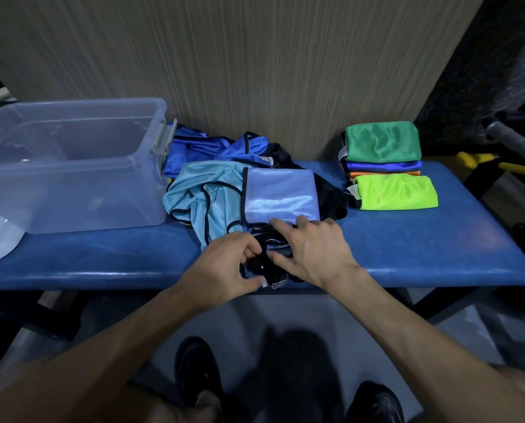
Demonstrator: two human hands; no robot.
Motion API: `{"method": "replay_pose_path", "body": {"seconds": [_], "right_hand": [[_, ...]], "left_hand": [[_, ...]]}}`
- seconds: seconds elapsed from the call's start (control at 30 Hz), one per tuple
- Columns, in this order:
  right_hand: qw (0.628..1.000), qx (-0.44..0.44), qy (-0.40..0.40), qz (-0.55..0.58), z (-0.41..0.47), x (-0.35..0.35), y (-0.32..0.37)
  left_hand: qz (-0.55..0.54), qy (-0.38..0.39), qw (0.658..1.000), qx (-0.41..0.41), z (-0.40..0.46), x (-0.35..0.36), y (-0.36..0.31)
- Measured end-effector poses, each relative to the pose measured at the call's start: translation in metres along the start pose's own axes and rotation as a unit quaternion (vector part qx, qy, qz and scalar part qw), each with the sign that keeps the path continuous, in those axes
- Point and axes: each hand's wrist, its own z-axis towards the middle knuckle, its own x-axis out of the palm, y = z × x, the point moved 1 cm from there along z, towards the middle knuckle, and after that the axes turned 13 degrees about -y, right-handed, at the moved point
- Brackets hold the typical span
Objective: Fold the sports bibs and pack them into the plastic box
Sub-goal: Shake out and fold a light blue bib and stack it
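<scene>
Site: blue padded bench (pixel 407 239) against a wood-grain wall panel (pixel 255 71).

Item in work: periwinkle-blue satin bib with black trim (pixel 281 193), lying at bench centre, partly folded into a rectangle on top of the unfolded heap. Its near edge is bunched dark trim between both hands.

Left hand (pixel 224 267): fingers curled, pinching the bunched black trim at the near edge of the bib.
Right hand (pixel 310 245): laid flat over the near edge, fingers spread and fairly straight, pressing the fabric down; no curl round anything visible.

Other stock:
- light-blue mesh bib (pixel 200 196), loose, just left of and partly under the item in work.
- royal-blue crumpled bib (pixel 212 148) and some black fabric behind, unfolded.
- folded stack (pixel 383 148), green on top, w/ purple and orange layers below; neon-yellow folded bib (pixel 395 192) in front of it, touching or nearly so.
- clear plastic storage box (pixel 145 184), far left of bench, lid off; appears to hold no bibs yet.

Assessment: folding stage, approx. mid-task; packing not begun.

Risks:
1. Satin is slick; fold likely to slide open if right-hand pressure lifts before the trim is tucked.
2. Working on the heap, not bare bench: the light-blue bib may drag along when the folded one is lifted.
3. Near edge sits at the bench lip; the bunched trim could slip off toward the floor.
</scene>
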Motion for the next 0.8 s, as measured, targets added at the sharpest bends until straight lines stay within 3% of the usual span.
{"method": "replay_pose_path", "body": {"seconds": [0.23,0.4,0.57,0.7,0.8], "right_hand": [[1.000,0.021,0.009,0.007,0.001,-0.001,0.002],[1.000,0.027,0.005,0.010,0.002,-0.003,0.002],[1.000,-0.012,-0.015,0.007,-0.002,-0.001,0.003],[0.999,-0.022,-0.019,-0.023,-0.004,0.004,0.005],[0.999,-0.025,-0.030,-0.023,-0.007,0.007,0.005]], "left_hand": [[0.050,-0.102,0.994,-0.002,-0.012,0.020,-0.004],[0.041,-0.113,0.993,0.007,-0.017,0.016,-0.004],[0.039,-0.028,0.994,0.103,-0.002,-0.005,0.006],[0.100,0.017,0.979,0.176,0.022,-0.021,0.007],[0.112,0.110,0.976,0.147,0.042,-0.025,0.003]]}}
